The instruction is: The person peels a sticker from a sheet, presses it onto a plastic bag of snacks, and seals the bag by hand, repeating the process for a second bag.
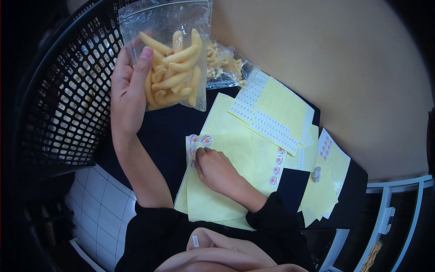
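My left hand (129,84) grips the left side of a clear zip bag (165,18), its thumb lying across the front. Inside the bag are several pale yellow, curved snack sticks (174,68). My right hand (213,167) is closed, fingertips pressed at the left edge of a yellow sticker sheet (235,190). Round stickers (206,139) with a red and orange print sit around those fingertips, and more line the sheet's right edge. Whether a sticker is between the fingers is hidden.
A black plastic basket (41,97) stands at the left. Behind lies another bag of small yellow snacks (224,68). Printed label sheets (283,109) and a sheet of round stickers (333,156) are spread at the right on the dark table (156,131). A small grey object (316,174) rests there.
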`<state>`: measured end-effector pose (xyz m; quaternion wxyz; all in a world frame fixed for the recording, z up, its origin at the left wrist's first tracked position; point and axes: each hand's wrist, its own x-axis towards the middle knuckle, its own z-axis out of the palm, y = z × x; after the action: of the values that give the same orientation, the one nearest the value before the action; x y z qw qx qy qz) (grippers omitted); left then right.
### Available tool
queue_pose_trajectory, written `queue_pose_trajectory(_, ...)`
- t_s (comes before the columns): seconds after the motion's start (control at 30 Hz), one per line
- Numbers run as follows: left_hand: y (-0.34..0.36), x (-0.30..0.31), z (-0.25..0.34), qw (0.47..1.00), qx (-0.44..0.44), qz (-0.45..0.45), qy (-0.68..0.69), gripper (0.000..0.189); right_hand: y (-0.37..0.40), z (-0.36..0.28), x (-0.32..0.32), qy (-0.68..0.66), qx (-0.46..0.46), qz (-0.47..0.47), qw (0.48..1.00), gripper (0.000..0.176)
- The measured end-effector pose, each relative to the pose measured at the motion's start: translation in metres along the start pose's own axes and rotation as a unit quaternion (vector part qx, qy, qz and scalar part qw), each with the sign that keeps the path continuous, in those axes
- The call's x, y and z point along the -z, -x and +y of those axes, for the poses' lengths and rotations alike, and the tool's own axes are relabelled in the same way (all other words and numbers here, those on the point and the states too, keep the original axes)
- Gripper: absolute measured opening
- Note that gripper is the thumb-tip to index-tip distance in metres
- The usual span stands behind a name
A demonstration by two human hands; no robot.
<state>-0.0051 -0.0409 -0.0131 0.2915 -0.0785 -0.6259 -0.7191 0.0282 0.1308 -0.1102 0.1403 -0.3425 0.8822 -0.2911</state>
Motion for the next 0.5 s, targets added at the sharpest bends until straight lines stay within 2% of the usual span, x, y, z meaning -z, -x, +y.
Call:
queue_pose_trajectory(0.13, 0.0, -0.003, 0.001, 1.0, 0.003, 0.013, 0.0, 0.035, 0.002, -0.002, 0.011, -0.038, -0.011, -0.051, 0.998, 0.016)
queue_pose_trajectory(0.2, 0.0, -0.001, -0.002, 1.0, -0.003, 0.004, -0.004, 0.037, 0.003, 0.006, 0.019, -0.126, 0.008, -0.073, 0.989, 0.013)
queue_pose_trajectory(0.23, 0.0, -0.002, -0.002, 1.0, -0.005, 0.004, -0.005, 0.037, 0.004, 0.009, 0.027, -0.126, 0.01, -0.072, 0.989, 0.013)
queue_pose_trajectory(0.3, 0.0, -0.007, -0.004, 0.996, -0.016, 0.011, 0.092, 0.041, 0.008, 0.012, 0.05, -0.258, 0.046, 0.006, 0.965, 0.01)
queue_pose_trajectory(0.33, 0.003, -0.005, -0.007, 0.985, 0.032, -0.011, 0.17, 0.046, 0.011, 0.011, 0.063, -0.289, 0.054, 0.035, 0.955, 0.009)
queue_pose_trajectory(0.37, 0.002, -0.01, -0.01, 0.985, 0.027, -0.013, 0.171, 0.046, 0.015, 0.008, 0.075, -0.317, 0.063, 0.064, 0.944, 0.008)
queue_pose_trajectory(0.4, 0.0, -0.017, -0.013, 0.935, 0.039, -0.117, 0.332, 0.051, 0.018, 0.007, 0.084, -0.361, 0.092, 0.082, 0.924, 0.008)
queue_pose_trajectory(0.43, 0.0, -0.026, -0.017, 0.85, 0.051, -0.218, 0.477, 0.056, 0.022, 0.003, 0.091, -0.359, 0.096, 0.084, 0.925, 0.008)
queue_pose_trajectory(0.47, 0.002, -0.036, -0.021, 0.85, 0.048, -0.222, 0.476, 0.056, 0.027, -0.002, 0.096, -0.424, 0.118, 0.117, 0.89, 0.007)
queue_pose_trajectory(0.5, 0.006, -0.048, -0.025, 0.811, 0.092, -0.227, 0.531, 0.062, 0.031, -0.005, 0.1, -0.488, 0.139, 0.149, 0.849, 0.006)
